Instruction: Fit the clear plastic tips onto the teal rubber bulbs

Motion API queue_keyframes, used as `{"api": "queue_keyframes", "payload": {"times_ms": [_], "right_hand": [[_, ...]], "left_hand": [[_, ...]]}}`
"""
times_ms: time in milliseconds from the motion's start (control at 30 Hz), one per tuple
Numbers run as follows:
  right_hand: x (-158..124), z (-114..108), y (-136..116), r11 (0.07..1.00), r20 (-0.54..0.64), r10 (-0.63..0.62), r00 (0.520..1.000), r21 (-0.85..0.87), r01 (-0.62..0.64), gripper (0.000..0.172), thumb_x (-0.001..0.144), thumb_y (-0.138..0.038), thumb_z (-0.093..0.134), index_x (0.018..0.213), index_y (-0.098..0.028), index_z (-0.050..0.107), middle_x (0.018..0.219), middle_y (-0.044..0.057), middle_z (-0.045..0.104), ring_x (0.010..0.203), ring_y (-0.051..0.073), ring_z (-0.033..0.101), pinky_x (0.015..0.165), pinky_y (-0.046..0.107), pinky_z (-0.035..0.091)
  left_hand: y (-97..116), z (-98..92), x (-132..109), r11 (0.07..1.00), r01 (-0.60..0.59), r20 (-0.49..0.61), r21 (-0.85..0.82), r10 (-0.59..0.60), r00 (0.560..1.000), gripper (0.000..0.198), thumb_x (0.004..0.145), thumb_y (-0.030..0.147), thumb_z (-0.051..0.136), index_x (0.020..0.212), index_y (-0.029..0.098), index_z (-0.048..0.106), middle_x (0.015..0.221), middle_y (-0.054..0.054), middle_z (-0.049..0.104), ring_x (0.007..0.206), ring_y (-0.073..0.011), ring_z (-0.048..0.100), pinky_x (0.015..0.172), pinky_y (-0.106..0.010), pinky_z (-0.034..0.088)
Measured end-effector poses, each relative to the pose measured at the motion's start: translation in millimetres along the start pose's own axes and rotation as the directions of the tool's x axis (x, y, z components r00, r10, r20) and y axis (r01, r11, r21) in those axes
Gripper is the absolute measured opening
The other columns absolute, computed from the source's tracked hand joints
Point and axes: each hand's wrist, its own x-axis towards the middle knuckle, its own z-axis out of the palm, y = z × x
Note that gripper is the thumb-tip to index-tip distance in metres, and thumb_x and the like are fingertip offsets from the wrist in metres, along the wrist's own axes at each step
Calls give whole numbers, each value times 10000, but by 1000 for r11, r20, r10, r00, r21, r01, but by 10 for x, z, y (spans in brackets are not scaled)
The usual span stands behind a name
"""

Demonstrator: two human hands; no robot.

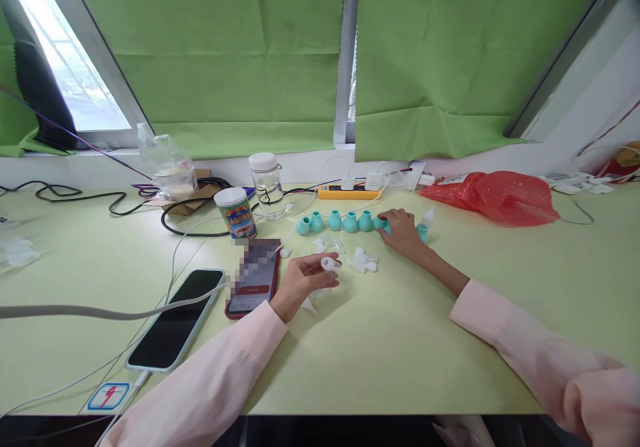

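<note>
My left hand (306, 275) rests on the pale green table (380, 347) and pinches a small clear plastic cap (329, 263) between thumb and fingers. Farther back, my right hand (401, 229) reaches to the right end of a row of several teal rubber bulbs (334, 221) and closes round the last teal bulb (381, 223). Just beyond that hand stands one more teal bulb with a clear tip (425, 227). Several loose clear plastic pieces (361, 261) lie scattered between my two hands.
A red-cased phone (254, 277) and a larger dark phone (176, 318) on a white cable lie at the left. Behind stand a printed can (235, 213), a clear jar (267, 183), a yellow power strip (349, 193) and a red plastic bag (493, 197).
</note>
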Motion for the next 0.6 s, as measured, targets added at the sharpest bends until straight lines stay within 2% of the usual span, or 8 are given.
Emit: {"api": "queue_keyframes", "payload": {"times_ms": [133,233,300,400,500,533,600], "right_hand": [[5,-73,-23,999,-61,19,998,47,-17,157,727,-173,401,745,-163,557,808,71,601,851,226,478,765,370,244],[-10,-294,-151,991,-175,26,984,137,-2,132,737,-198,424,758,-166,550,791,61,600,858,218,492,820,397,225],[-45,-492,-300,958,-220,-17,975,276,79,121,727,-210,454,789,-170,550,770,54,597,816,202,513,813,378,272],[-155,-740,-574,826,-85,-202,976,520,217,178,704,-211,491,870,-189,550,760,43,597,769,187,533,740,329,366],[-316,-800,-818,653,86,-415,906,722,230,223,696,-197,501,913,-217,547,748,19,595,716,161,544,682,299,414],[-372,-777,-878,615,95,-425,900,760,209,234,691,-198,510,921,-223,542,747,16,590,704,156,543,671,296,423],[-477,-690,-961,564,65,-332,941,813,143,302,666,-215,551,965,-228,512,784,22,573,702,153,537,663,299,438]], "left_hand": [[15,19,0,1000,-4,34,7,3,999,329,590,210,669,903,113,631,874,-86,610,720,-148,555,641,-285,495],[30,40,-1,999,-12,27,53,10,1000,336,624,244,641,926,103,600,784,-77,610,606,-113,534,581,-274,492],[36,54,-2,996,-36,-15,88,37,999,376,644,267,621,975,104,547,729,-67,612,559,-107,528,557,-279,489],[34,66,-2,990,-90,-76,111,98,992,405,661,277,600,1008,126,454,674,-45,615,546,-115,537,534,-277,484],[21,63,6,980,-136,-158,145,158,975,382,630,254,628,933,151,419,607,-5,599,543,-118,543,517,-257,476],[15,59,11,977,-140,-175,164,168,970,364,613,249,642,892,151,428,586,6,588,533,-116,542,515,-253,474],[3,49,20,970,-138,-180,201,175,968,322,591,255,658,822,140,465,565,13,571,515,-115,541,516,-255,473]]}}
